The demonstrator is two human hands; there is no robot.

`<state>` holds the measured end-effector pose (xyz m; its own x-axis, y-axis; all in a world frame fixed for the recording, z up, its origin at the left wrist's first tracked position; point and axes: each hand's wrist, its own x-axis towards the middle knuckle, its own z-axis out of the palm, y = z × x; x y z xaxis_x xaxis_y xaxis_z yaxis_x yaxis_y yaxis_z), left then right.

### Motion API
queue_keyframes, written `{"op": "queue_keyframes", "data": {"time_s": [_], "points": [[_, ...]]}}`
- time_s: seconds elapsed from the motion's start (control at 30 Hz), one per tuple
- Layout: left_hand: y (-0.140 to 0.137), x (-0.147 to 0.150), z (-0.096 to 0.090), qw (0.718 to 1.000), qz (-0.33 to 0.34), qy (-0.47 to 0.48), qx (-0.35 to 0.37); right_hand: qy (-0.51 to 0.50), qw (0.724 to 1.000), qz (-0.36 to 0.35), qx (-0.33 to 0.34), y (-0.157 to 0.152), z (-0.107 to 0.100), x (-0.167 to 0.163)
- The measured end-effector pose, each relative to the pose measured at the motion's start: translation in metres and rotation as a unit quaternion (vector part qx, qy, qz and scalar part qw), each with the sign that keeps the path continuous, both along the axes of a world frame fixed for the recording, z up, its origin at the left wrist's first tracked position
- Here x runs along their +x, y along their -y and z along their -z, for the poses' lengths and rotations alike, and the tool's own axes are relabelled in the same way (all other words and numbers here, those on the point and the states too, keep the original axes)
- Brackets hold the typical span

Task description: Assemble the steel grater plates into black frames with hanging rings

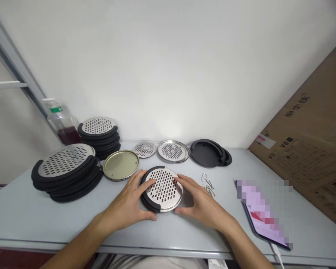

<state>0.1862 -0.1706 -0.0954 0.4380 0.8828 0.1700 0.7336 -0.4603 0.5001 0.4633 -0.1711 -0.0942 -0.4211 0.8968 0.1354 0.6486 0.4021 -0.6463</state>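
Observation:
A round metal grater [165, 190] with a black rim piece around its left side rests on the table in front of me. My left hand [130, 200] is closed on its black side, with the index finger lying over the grating plate. From the other side my right hand [200, 201] grips the silver edge, its fingertips on the perforated top and its thumb low at the rim. Just behind the grater lie a shallow gold-coloured round dish [121, 165], a loose grating disc [144, 149], rimmed grating plates [173, 151] and black round holders [205, 155].
Two stacks of black-rimmed graters, a near one [67, 164] and a far one [99, 130], stand at left. Behind them is a bottle of dark liquid [64, 125]. Small bent metal wires [208, 185], a plugged-in phone [264, 220] and a cardboard box [305, 149] are at right.

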Motion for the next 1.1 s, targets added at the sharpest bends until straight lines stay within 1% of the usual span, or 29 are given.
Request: {"op": "queue_keyframes", "data": {"time_s": [0.13,0.27,0.4,0.5,0.57,0.67,0.73,0.77,0.87,0.93,1.0,1.03,1.1], "points": [[-0.001,0.002,0.002,0.999,0.028,-0.005,0.019,0.006,1.0,0.007,0.005,0.0,0.002,0.0],[-0.001,0.003,-0.004,0.999,0.042,0.02,0.003,-0.017,1.0,0.005,0.014,-0.001,-0.002,0.0],[0.0,0.002,-0.012,0.996,0.046,0.063,-0.031,-0.082,0.995,0.029,0.05,0.0,-0.012,-0.004],[0.001,0.004,-0.017,0.994,0.056,0.092,-0.036,-0.133,0.986,0.049,0.084,0.002,-0.016,-0.008],[0.002,0.006,-0.02,0.991,0.053,0.116,-0.033,-0.172,0.979,0.066,0.084,0.001,-0.016,-0.01],[0.003,0.012,-0.024,0.984,0.02,0.173,-0.043,-0.236,0.966,0.09,0.058,-0.001,-0.016,-0.012],[0.001,0.018,-0.026,0.97,-0.015,0.231,-0.067,-0.251,0.962,0.101,0.041,-0.004,-0.019,-0.014],[0.0,0.02,-0.027,0.959,-0.03,0.267,-0.084,-0.248,0.963,0.104,0.034,-0.005,-0.021,-0.016],[-0.002,0.028,-0.028,0.914,-0.055,0.375,-0.143,-0.243,0.965,0.095,-0.011,-0.013,-0.027,-0.023],[-0.002,0.031,-0.027,0.883,-0.061,0.427,-0.186,-0.267,0.959,0.084,-0.048,-0.019,-0.028,-0.028],[-0.002,0.031,-0.024,0.86,-0.065,0.456,-0.22,-0.301,0.946,0.097,-0.066,-0.024,-0.025,-0.032],[-0.002,0.03,-0.023,0.854,-0.062,0.46,-0.234,-0.32,0.939,0.106,-0.073,-0.027,-0.022,-0.032],[-0.003,0.026,-0.021,0.855,-0.052,0.448,-0.256,-0.341,0.929,0.121,-0.083,-0.03,-0.016,-0.03]]}}
